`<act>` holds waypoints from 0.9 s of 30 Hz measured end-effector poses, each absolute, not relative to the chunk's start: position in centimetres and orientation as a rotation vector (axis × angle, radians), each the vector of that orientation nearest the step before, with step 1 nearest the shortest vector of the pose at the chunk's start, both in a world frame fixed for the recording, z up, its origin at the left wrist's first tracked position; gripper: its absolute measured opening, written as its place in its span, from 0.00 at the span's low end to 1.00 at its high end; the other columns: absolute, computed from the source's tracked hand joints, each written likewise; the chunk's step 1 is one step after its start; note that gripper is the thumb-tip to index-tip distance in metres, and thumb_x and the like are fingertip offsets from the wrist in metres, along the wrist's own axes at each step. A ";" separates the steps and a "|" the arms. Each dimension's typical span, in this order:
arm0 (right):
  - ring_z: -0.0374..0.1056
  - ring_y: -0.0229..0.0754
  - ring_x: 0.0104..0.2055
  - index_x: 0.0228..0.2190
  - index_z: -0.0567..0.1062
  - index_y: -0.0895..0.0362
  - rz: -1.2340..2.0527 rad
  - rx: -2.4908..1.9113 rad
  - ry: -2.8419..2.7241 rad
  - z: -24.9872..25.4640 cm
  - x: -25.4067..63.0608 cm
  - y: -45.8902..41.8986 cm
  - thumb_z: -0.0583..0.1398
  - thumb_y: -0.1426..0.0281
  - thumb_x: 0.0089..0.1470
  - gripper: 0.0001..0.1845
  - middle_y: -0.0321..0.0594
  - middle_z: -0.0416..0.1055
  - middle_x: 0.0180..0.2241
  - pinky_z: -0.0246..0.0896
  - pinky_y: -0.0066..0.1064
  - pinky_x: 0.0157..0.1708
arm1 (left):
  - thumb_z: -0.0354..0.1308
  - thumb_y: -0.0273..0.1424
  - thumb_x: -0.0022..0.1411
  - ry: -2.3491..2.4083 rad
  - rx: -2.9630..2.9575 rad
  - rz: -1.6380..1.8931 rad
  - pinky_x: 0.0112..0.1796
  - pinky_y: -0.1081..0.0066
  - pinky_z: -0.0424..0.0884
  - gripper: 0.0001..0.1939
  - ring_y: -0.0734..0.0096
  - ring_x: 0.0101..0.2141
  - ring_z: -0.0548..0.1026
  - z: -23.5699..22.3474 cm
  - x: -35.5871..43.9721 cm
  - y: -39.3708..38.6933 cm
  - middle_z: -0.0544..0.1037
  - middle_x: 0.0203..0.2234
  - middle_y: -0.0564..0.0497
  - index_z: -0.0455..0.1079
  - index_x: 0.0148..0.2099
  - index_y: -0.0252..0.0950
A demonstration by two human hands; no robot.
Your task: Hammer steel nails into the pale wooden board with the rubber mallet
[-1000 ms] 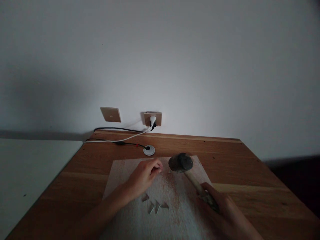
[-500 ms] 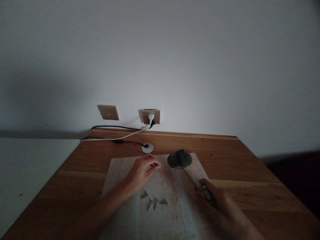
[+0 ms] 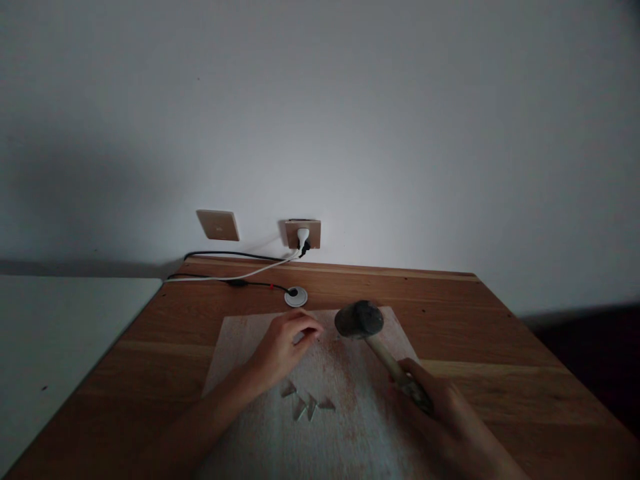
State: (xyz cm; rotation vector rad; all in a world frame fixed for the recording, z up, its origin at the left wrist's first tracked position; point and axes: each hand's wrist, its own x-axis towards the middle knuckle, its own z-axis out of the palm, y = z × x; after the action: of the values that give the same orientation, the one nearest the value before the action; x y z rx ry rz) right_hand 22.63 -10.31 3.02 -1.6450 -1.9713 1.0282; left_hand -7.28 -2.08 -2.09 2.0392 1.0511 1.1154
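My right hand (image 3: 430,397) is wrapped round the wooden handle of a mallet (image 3: 360,320), whose dark, blunt head is raised at the far part of a pale board (image 3: 250,440). To the left of that head, my left hand (image 3: 287,343) is closed in a pinch over the board. Whatever sits between its fingertips is too small to make out. Several small, light-coloured slim pieces (image 3: 311,408) lie loose on the board, nearer to me than the left hand. Reddish-brown dust or wear marks the board's surface.
The board rests on a wooden desk (image 3: 500,380) against a wall. A round cable grommet (image 3: 296,297) lies behind the board, with cables running to a wall socket (image 3: 313,233). A blank wall plate (image 3: 218,225) is farther left. A white surface (image 3: 65,347) adjoins the desk's left side.
Both hands and the mallet stay in nearly the same place. The whole view has shifted only very slightly.
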 end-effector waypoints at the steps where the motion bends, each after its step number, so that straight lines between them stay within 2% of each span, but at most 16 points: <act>1: 0.81 0.50 0.35 0.44 0.80 0.55 1.026 -1.643 -1.972 2.9 22.6 -10.3 0.55 0.56 0.69 0.19 0.40 0.83 0.32 0.71 0.33 0.34 | 0.61 0.21 0.67 1.048 2.037 1.118 0.42 0.70 0.76 0.09 0.67 0.37 0.81 -2.1 -7.3 -2.1 0.83 0.36 0.48 0.81 0.41 0.37; 12: 0.82 0.52 0.39 0.47 0.79 0.57 1.085 -1.670 -1.954 2.5 22.8 -10.2 0.55 0.54 0.70 0.22 0.44 0.85 0.37 0.72 0.34 0.36 | 0.62 0.22 0.68 1.020 2.069 1.089 0.42 0.70 0.75 0.08 0.67 0.38 0.81 -2.2 -7.4 -2.0 0.83 0.36 0.48 0.81 0.40 0.38; 19: 0.79 0.46 0.31 0.40 0.78 0.54 1.026 -1.635 -1.974 2.5 22.7 -10.3 0.55 0.56 0.69 0.18 0.39 0.82 0.30 0.68 0.31 0.31 | 0.62 0.24 0.69 1.009 2.093 1.052 0.41 0.70 0.75 0.07 0.67 0.37 0.80 -2.0 -7.3 -2.2 0.82 0.35 0.48 0.80 0.38 0.38; 27: 0.80 0.49 0.33 0.43 0.80 0.53 1.048 -1.616 -1.938 2.8 22.5 -10.3 0.55 0.55 0.68 0.19 0.41 0.84 0.32 0.71 0.33 0.33 | 0.64 0.22 0.67 1.058 2.132 0.967 0.41 0.70 0.74 0.07 0.66 0.38 0.80 -2.0 -7.0 -2.3 0.82 0.35 0.49 0.81 0.39 0.38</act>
State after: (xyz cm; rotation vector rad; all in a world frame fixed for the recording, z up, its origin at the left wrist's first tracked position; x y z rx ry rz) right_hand 22.48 -10.32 2.76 -1.6162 -1.9376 1.0478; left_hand -7.00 -2.29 -2.00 2.1320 1.0585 0.9674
